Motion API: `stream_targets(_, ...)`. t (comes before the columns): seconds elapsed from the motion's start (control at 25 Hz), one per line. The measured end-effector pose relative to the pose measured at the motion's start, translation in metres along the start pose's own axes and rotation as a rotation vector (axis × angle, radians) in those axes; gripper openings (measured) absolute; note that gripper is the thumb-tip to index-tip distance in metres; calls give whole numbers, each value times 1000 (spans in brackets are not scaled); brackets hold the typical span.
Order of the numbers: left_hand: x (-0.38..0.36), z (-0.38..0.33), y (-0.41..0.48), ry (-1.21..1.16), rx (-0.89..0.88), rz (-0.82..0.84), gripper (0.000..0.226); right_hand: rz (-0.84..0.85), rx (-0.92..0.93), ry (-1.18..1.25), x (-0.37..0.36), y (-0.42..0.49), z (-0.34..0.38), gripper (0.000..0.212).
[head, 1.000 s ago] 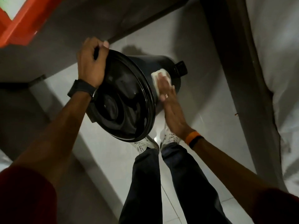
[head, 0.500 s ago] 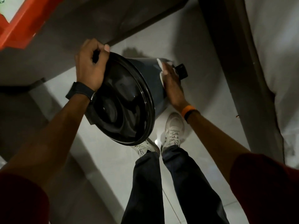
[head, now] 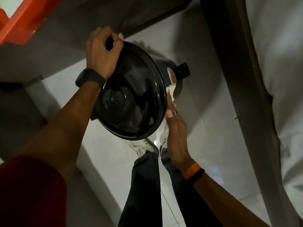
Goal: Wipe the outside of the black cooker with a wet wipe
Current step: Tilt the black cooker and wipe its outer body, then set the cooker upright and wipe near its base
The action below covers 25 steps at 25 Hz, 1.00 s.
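Left hand (head: 102, 54) clenched on black cooker (head: 131, 97) rim (tilted); right hand (head: 176, 126) flat, pressing wet wipe (head: 171, 89).

Cooker (head: 131, 95) — glossy black; wipe (head: 171, 89) — soft white cloth.

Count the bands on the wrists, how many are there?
3. A black watch on the left wrist; an orange wristband and a black band side by side on the right wrist. Sleeves may hide more.

Pale tiled floor (head: 205, 104), orange frame (head: 19, 25) upper left, white cloth (head: 282, 63) right
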<state>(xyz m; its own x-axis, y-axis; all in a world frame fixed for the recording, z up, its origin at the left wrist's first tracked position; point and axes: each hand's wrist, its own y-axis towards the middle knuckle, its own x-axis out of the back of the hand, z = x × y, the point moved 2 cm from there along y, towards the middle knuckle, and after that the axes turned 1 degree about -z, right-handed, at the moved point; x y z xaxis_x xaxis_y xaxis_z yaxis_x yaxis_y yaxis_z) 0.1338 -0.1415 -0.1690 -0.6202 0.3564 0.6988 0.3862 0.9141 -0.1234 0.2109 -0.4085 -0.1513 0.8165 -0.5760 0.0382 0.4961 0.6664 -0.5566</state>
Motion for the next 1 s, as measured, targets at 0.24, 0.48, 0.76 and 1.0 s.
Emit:
stream_targets(0.24,-40,-60,-19,362,-537,350,42,-190,-523,67,24,29,-21,38)
stream_targets(0.48,-104,-75,-86,767,-994,695,39,-27,-774,179,15,34,-63,18)
stream_targets(0.76,-99,-63,-87,759,-1168,786,41,-165,-650,-176,25,41,-66,14)
stream_targets(1.0,-71,-61,-102,449,-917,569,48,-368,-499,-361,60,8,-42,21)
